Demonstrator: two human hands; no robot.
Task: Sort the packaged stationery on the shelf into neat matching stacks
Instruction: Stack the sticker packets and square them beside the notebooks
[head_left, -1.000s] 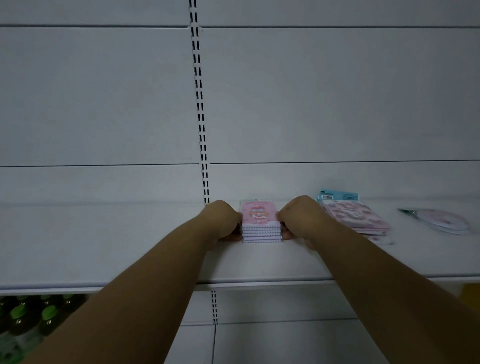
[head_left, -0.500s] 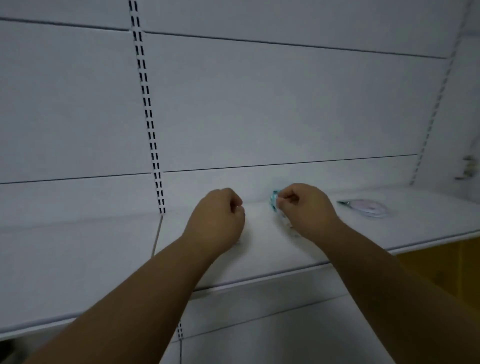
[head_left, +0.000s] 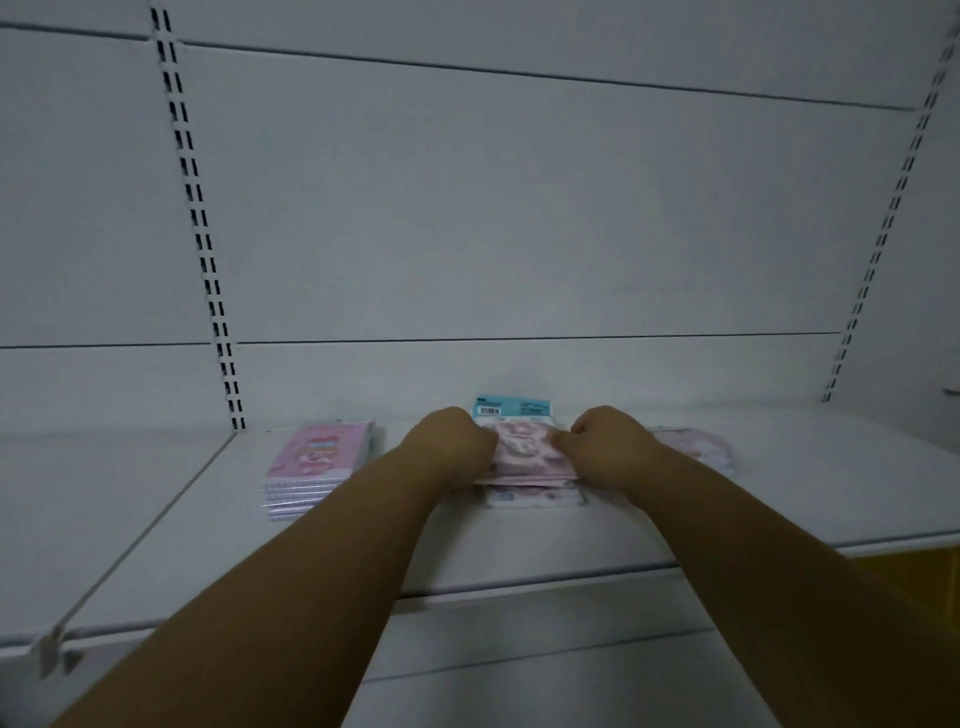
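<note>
One white shelf (head_left: 519, 540) carries all the goods, backed by white wall panels with two slotted uprights (head_left: 208, 260). The seam between two shelf boards runs from the left upright's foot towards the front edge at lower left.

Three groups of packaged stationery lie along the back half of the shelf. Left of middle, one squared stack of pink notebooks (head_left: 317, 470); about five spiral edges can be counted at its near side, the exact number unclear. At the middle, one loose pile of pink sticker packs (head_left: 524, 457), its blue header card with barcode towards the back edge; the count of packs cannot be told, and a lower pack (head_left: 535, 498) juts out towards the front edge. Right of middle, one pale round-printed pack (head_left: 696, 449), blurred.

Two bare forearms reach over the front edge and cover part of the notebooks and the pile. The left hand (head_left: 449, 441) and right hand (head_left: 605, 447) are curled closed on the pile's left and right sides, fingers narrow, gripping the upper packs
</note>
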